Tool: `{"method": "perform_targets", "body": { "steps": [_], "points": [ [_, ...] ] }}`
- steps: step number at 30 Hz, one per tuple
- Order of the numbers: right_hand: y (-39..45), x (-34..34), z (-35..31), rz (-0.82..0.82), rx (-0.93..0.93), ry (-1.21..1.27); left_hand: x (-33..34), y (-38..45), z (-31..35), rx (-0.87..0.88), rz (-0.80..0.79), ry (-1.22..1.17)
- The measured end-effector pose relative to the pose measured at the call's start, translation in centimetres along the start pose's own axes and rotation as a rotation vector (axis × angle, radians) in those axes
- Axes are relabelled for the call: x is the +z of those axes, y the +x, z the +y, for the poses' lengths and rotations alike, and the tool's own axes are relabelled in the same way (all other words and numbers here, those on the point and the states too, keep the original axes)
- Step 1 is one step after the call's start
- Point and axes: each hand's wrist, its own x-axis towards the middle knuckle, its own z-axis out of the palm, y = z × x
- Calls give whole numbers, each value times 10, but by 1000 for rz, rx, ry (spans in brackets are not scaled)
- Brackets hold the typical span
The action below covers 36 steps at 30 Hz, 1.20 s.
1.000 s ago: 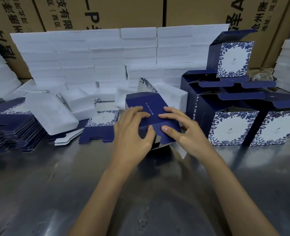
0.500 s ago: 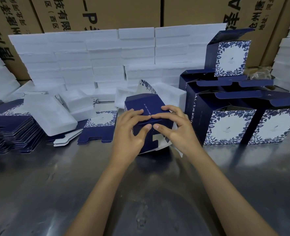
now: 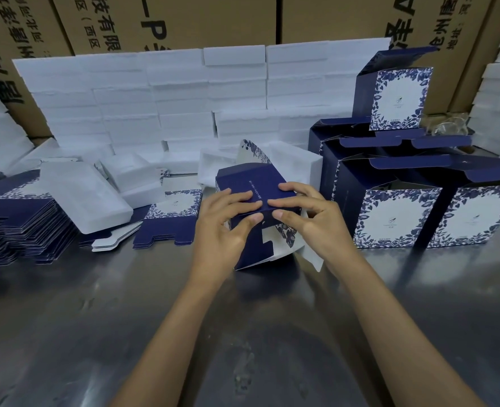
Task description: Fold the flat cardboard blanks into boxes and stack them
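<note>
The half-folded box [image 3: 254, 201] is sitting tilted on the metal table [image 3: 96, 318] at centre, its long axis running from about 11 to 5 o'clock. The left hand [image 3: 225, 227] is gripping it from 8 o'clock, the right hand [image 3: 310, 218] from 3 o'clock, fingers curling over the top panel, thumbs pressing the near face. Bottom flaps are hanging open at 5 o'clock, possibly untucked. Both hands are lying equally near.

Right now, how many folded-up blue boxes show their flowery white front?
3: one flowery navy cardboard box on top of the stack, two on the steel table at right. Others may hide behind.
</note>
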Motion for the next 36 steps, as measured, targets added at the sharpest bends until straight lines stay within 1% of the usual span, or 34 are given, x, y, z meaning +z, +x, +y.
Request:
{"method": "perform_targets", "body": {
  "steps": [2,5,8,12,14,17,19,21,23,24,26,30,32,34,35,36],
  "points": [
    [0,-3,3,-3,7,16,-1,0,1,-12,-13,-4],
    [0,-7,6,56,21,37,-3,1,0,-38,-30,-40],
    [-1,-7,8,72,6,25,-1,-1,1,-21,-33,-51],
    [-1,-10,9,86,80,122,2,-1,-3,3,-2,-43],
    [-2,-11,8,99,78,151,3,-2,-6,83,12,49],
    [-2,-9,7,107,68,118,8,-8,-4,291,9,248],
    [-2,-9,8,125,80,137,10,-12,-1,341,-25,292],
    [-2,-11,8,123,100,210,11,-14,-1,359,-95,377],
    [-1,-12,8,108,126,258,11,-14,-3,365,-185,518],
    [-1,-14,9,105,143,279,11,-14,-3,364,-204,560],
    [-1,-17,12,79,170,317,11,-14,-3,371,-180,580],
    [0,-26,15,-83,173,366,12,-13,-6,399,-95,594],
    [2,-29,19,-107,189,403,12,-13,-8,395,-81,602],
    [3,-30,27,-94,237,347,12,-12,-8,388,-79,610],
    [3,-30,31,-121,265,317,13,-12,-8,385,-79,612],
    [1,-28,35,-186,286,318,13,-12,-8,385,-77,609]
  ]
}}
